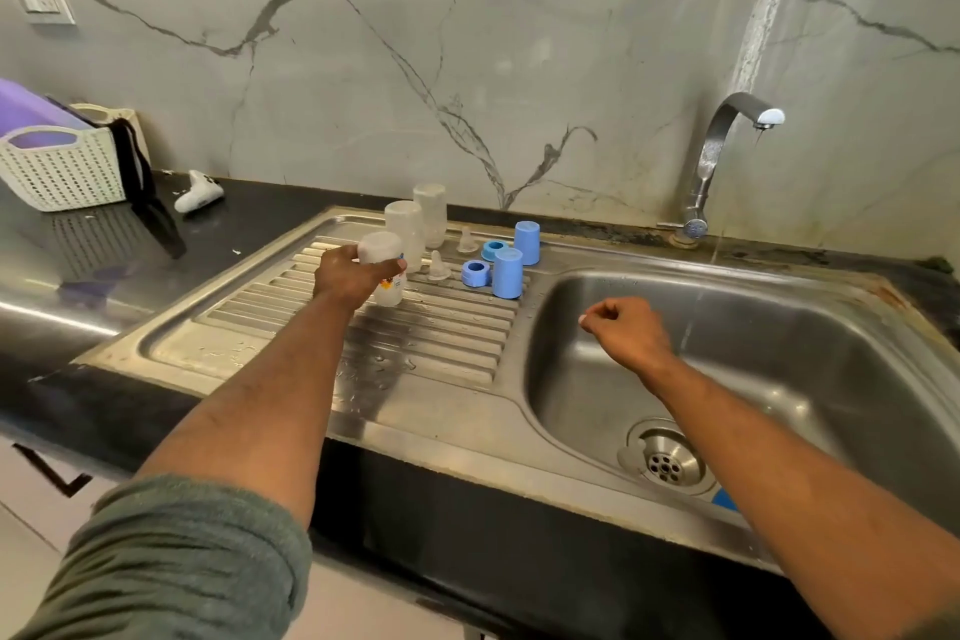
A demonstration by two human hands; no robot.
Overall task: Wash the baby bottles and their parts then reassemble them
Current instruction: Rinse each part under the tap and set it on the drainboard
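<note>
Fingers [387, 268] of my left hand [348, 276] wrap the small clear plastic baby bottle [387, 276], upside down on the ribbed steel drainboard [415, 338]. Wet plastic may slip and topple the two clear bottles [415, 224] just behind, or the blue caps [508, 273] beside them. My right hand [626, 333] hangs curled and holding nothing over the steel sink basin [779, 379], where the tap [727, 146] runs.

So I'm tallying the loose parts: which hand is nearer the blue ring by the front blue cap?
Left. The left hand grips a bottle on the drainboard, just left of the blue ring. The right hand hangs over the sink basin, farther off.
</note>
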